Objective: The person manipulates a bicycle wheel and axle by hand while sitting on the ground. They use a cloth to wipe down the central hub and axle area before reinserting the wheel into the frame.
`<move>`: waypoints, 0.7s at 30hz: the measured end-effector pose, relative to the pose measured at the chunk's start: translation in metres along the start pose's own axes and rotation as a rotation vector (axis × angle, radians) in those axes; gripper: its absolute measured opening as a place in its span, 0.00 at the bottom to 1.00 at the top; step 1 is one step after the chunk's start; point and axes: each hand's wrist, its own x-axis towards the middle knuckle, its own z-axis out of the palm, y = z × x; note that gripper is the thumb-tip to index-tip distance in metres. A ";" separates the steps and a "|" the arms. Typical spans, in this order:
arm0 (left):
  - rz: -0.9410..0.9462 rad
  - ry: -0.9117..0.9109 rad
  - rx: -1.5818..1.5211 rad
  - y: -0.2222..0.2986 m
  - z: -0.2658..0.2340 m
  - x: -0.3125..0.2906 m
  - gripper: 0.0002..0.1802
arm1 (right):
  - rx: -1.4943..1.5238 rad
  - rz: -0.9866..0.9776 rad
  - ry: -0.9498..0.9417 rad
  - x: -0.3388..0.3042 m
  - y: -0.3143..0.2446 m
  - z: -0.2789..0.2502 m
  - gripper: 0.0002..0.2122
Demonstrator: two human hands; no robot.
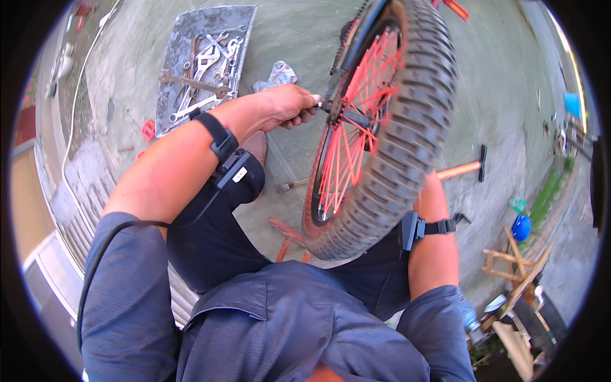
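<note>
Concrete floor (286,38) lies below. The left hand (286,105) is closed on a tool at the wheel (382,127) hub; wrenches (203,70) lie beyond. The right hand's grip is hidden behind the tyre. Work appears unfinished.

A grey concrete floor (286,38) carries everything — a mat (184,38) spread with wrenches (203,70), crumpled plastic (277,76) beside it, a small red piece (148,129) near the mat's corner, and a hammer (461,169) lying well apart.
</note>
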 end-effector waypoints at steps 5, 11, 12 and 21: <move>0.129 -0.065 0.131 -0.002 -0.007 0.006 0.16 | 0.014 -0.003 0.014 -0.004 0.001 -0.016 0.13; 0.146 -0.090 0.169 0.000 -0.012 0.003 0.19 | -0.006 0.007 -0.002 0.002 0.001 -0.025 0.12; 0.111 -0.102 0.163 0.002 -0.013 0.001 0.20 | -0.008 0.008 0.005 0.002 0.001 -0.026 0.12; 0.091 -0.105 0.080 -0.002 -0.008 0.006 0.21 | -0.019 0.008 -0.025 0.013 0.002 -0.027 0.11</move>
